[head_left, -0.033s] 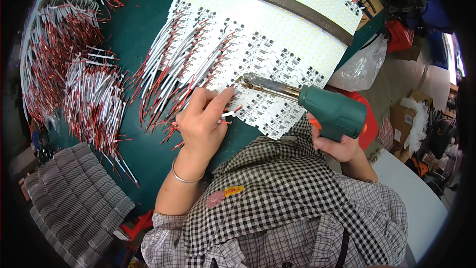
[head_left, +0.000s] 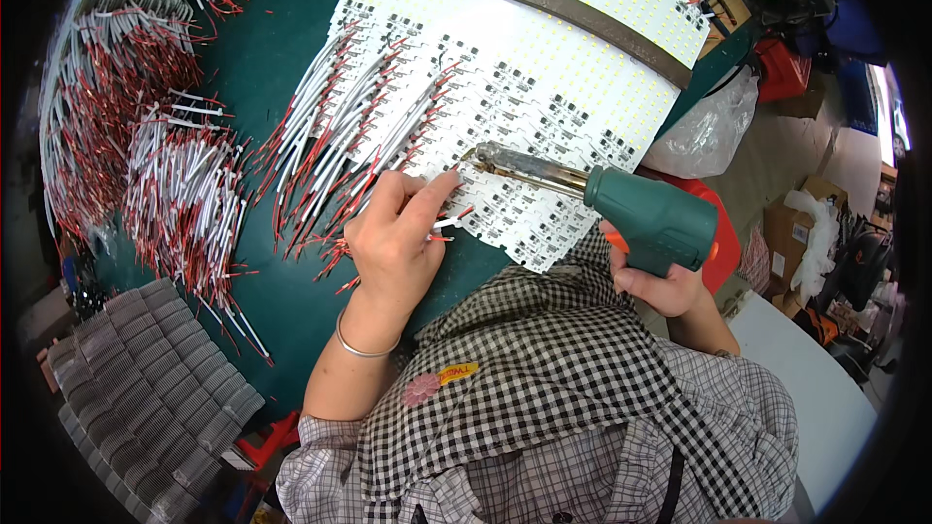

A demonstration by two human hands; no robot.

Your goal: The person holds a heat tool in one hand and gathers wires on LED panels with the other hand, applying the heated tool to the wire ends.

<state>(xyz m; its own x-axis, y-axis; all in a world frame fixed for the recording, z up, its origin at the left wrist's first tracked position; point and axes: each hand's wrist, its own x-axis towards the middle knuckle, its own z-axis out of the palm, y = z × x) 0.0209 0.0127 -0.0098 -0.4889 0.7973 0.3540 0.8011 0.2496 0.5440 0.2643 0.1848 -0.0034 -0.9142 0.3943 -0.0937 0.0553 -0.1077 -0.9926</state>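
My right hand (head_left: 665, 286) is wrapped round the grip of a green soldering gun (head_left: 655, 218). The gun's metal barrel points left, its tip over the edge of a sheet of white LED circuit boards (head_left: 524, 121). My left hand (head_left: 393, 243) is pinched close to that tip, index finger at the boards. White and red wire ends (head_left: 449, 224) stick out from between its fingers; the pinch point itself is partly hidden. Rows of attached white and red wires (head_left: 316, 136) hang off the boards to the left of this hand.
A dark curved bar (head_left: 573, 15) lies across the boards. Big bundles of loose wires (head_left: 184, 194) cover the left of the green table (head_left: 291, 320). Stacked grey ribbed pieces (head_left: 146, 378) stand at lower left. A clear plastic bag (head_left: 714, 126) and a red container (head_left: 718, 233) are at right.
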